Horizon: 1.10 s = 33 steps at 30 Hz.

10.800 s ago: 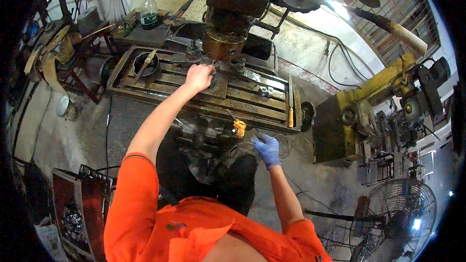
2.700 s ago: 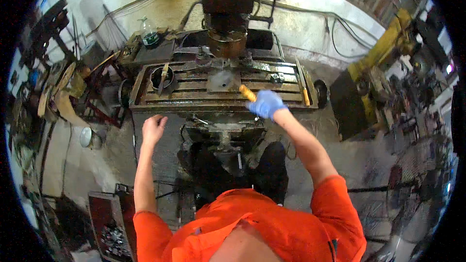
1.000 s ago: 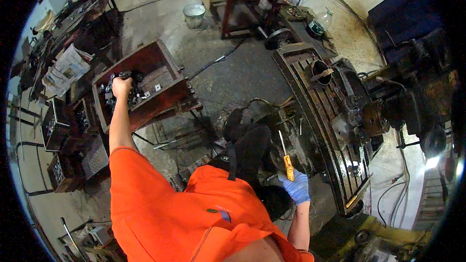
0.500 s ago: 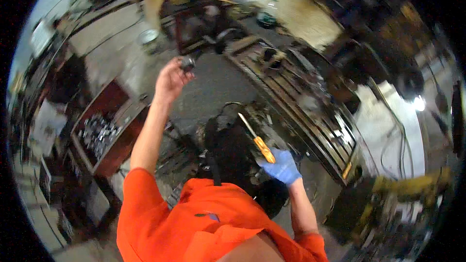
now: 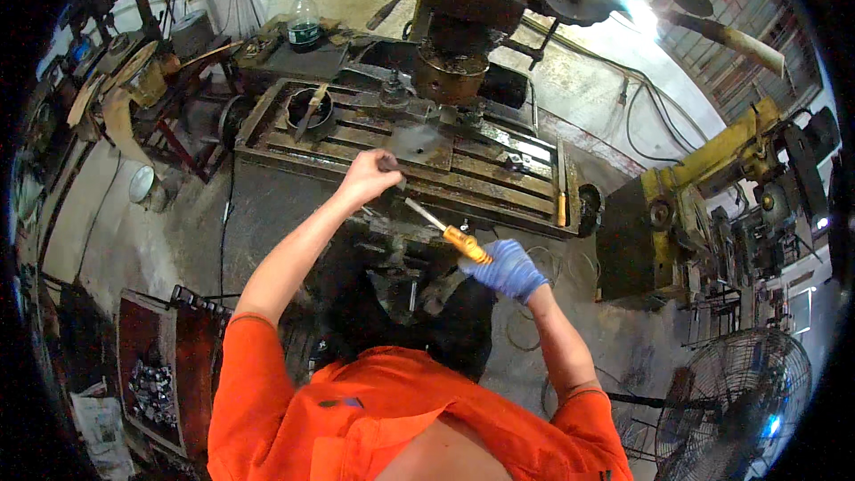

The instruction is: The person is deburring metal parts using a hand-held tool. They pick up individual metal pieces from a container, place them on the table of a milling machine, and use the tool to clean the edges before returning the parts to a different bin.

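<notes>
Dark part (image 5: 388, 163) | pinched in bare left grip (image 5: 367, 182), at near edge of slotted tabletop (image 5: 485, 180), unclear if touching | swung in from over floor (image 5: 276, 198) near parts box (image 5: 141, 334) within last half-second | near yellow-handled tool (image 5: 468, 243) clasped in gloved right grip (image 5: 509, 269) | judged fetched, within tool's reach

Machine table (image 5: 490, 184) ahead, crate (image 5: 141, 325) left, fan (image 5: 739, 392) right.
A pot (image 5: 327, 116) sits on the table's left end, a brush (image 5: 313, 108) across it; left hand (image 5: 368, 180) near the front edge, right hand (image 5: 508, 269) to its right; bucket (image 5: 142, 184) on the floor (image 5: 183, 240), left.
</notes>
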{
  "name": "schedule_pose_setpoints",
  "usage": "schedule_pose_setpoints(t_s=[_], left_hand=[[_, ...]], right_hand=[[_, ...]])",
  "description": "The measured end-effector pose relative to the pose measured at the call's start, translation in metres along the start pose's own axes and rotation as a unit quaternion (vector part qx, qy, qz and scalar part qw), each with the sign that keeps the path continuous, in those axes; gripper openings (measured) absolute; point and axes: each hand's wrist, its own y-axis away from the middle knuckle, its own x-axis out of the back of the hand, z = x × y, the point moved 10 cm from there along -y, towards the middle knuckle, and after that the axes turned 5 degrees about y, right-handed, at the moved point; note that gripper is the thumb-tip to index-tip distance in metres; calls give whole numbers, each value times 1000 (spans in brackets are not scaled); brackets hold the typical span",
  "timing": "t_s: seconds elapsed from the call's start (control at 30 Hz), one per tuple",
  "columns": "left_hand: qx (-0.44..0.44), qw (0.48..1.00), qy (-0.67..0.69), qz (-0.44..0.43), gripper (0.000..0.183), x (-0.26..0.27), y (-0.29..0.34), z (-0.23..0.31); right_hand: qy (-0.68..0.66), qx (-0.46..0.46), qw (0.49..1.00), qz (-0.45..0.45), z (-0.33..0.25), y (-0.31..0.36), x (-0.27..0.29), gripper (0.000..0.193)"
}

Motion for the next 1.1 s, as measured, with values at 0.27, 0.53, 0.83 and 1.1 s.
schedule_pose_setpoints(t_s=[0.27, 0.53, 0.83, 1.1], left_hand=[[-87, 905, -406, 88, 33, -35, -78, 58], [-108, 862, -491, 57, 36, -46, -101, 49], [-184, 884, -429, -30, 31, -31, -71, 56], [-229, 864, -448, 6, 24, -51, -92, 42]], right_hand=[[-358, 119, 889, 259, 33, -7, 97, 25], [-354, 65, 910, 205, 80, -85, -3, 33], [-289, -147, 919, 225, 114, -80, -54, 33], [-303, -78, 907, 281, 136, -38, -48, 45]])
